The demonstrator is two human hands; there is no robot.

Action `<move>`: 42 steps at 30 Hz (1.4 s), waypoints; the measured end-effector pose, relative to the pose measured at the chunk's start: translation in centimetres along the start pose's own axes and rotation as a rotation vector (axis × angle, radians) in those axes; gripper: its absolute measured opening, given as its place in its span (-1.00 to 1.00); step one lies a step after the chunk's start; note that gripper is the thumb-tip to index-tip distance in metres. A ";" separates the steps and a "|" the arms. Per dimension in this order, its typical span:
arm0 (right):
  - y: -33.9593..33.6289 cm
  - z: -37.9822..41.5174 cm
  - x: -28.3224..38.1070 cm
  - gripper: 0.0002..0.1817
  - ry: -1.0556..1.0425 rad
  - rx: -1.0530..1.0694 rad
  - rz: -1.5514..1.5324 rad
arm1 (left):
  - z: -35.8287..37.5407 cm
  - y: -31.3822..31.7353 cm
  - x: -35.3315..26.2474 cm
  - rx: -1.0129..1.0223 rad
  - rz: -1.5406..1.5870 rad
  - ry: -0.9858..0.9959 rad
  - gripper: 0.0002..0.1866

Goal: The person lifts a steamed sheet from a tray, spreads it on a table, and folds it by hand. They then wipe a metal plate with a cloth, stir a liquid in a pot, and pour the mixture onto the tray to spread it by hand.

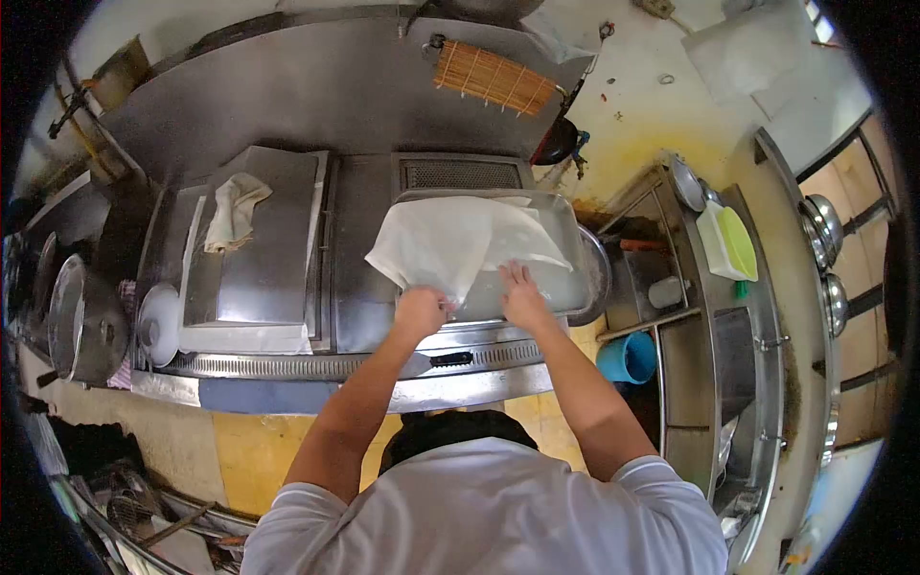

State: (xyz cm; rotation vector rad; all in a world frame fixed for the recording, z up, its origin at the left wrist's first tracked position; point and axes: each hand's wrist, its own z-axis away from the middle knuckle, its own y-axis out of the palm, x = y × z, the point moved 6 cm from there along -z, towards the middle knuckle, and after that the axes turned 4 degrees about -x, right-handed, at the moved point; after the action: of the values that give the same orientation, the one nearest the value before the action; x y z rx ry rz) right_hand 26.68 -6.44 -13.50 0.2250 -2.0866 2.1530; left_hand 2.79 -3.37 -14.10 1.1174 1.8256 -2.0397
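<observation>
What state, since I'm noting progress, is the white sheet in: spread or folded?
Mostly spread: the sheet lies wide across the tray, its left corner past the rim. Whether any part is folded, I cannot tell.

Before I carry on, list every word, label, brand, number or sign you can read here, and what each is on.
None: no text can be read in this view.
White sheet and metal tray: no lettering visible.
Black handle at the counter's front edge: any marks are too small to read.
Blue container and white jar: any markings are too small or blurred to read.
</observation>
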 end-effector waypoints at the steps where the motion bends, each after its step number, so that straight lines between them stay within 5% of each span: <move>1: 0.7 -0.5 -0.2 -0.25 0.016 0.057 0.054 | -0.2 0.5 0.1 0.017 -0.042 -0.003 -0.77; 7: 0.1 -2.5 0.1 -0.34 -0.110 -0.061 0.221 | -0.5 1.4 0.3 0.087 -0.172 -0.038 -0.73; 10: 0.3 -2.3 -2.3 -0.40 0.089 0.040 0.422 | -0.6 1.1 0.0 0.096 -0.214 -0.027 -0.68; 13: -0.5 -2.7 -2.9 -0.58 0.122 0.103 0.375 | -0.6 1.0 -0.1 0.139 -0.211 -0.103 -0.66; 16: -1.7 -1.5 -2.6 -0.66 -0.108 -0.059 0.194 | -0.7 2.5 0.6 0.226 -0.202 -0.151 -0.66; 19: -0.5 -2.1 -6.1 -0.70 0.019 0.207 0.302 | -1.6 4.0 1.8 0.331 -0.260 -0.098 -0.65; 20: -0.9 -2.3 -6.4 -0.69 -0.045 0.123 0.266 | -1.8 4.6 2.0 0.372 -0.285 -0.072 -0.64; 22: -2.4 -1.6 -6.4 -0.65 -0.171 -0.033 0.194 | -2.0 5.0 1.9 0.293 -0.250 -0.081 -0.64; 25: -2.9 -1.8 -8.4 -0.67 0.048 0.292 0.182 | -2.5 3.1 -1.4 0.096 -0.006 -0.067 -0.69; 28: -6.3 -4.0 -7.0 -0.72 0.106 0.043 -0.448 | -4.4 -1.9 -9.4 -0.098 0.075 0.011 -0.74; 30: -10.0 -5.3 -2.3 -0.69 -0.106 -0.060 -1.236 | -6.3 -5.3 -14.9 -0.202 0.151 0.062 -0.79; 33: -14.1 -5.5 1.8 -0.67 -0.157 0.048 -1.314 | -8.1 -9.6 -20.1 -0.429 0.203 0.216 -0.85; 37: -9.1 -5.8 -2.9 -0.70 -0.055 0.053 -0.919 | -7.9 -17.0 -21.8 -0.708 0.176 0.335 -0.78; 42: -3.1 -6.1 -15.4 -0.61 0.079 0.059 -0.491 | -6.4 -22.1 -19.1 -0.866 0.266 0.048 -0.80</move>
State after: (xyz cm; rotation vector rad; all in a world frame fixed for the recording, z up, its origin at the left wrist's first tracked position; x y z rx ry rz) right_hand 42.33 -0.13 -13.70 0.5808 -1.7008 1.8900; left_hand 5.71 1.11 15.30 1.0397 2.0922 -0.8950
